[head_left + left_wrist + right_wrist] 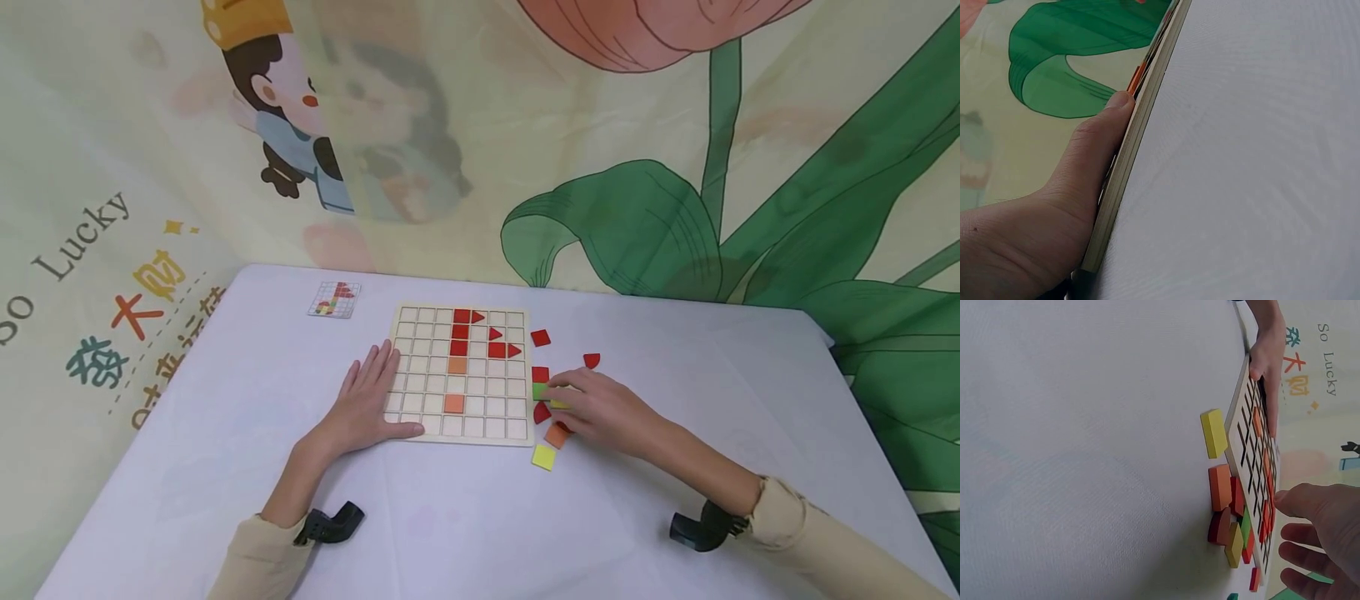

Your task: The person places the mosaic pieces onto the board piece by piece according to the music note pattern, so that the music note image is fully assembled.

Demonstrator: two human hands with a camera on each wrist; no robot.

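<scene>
A square wooden grid board lies on the table, with red squares, red triangles and two orange squares in its cells. My left hand rests flat along the board's left edge, fingers straight and thumb over the near corner. Just off the board's right edge, my right hand hovers over loose pieces, its fingers loosely bent. Nothing shows between thumb and fingers in the right wrist view. A green piece lies by its fingertips; contact cannot be told. Part of a yellow piece is hidden by the hand in the head view.
A small card with a coloured grid pattern lies beyond the board's left side. Other loose pieces include a yellow square, an orange square, a red square and a red rounded piece. A printed cloth hangs behind the table.
</scene>
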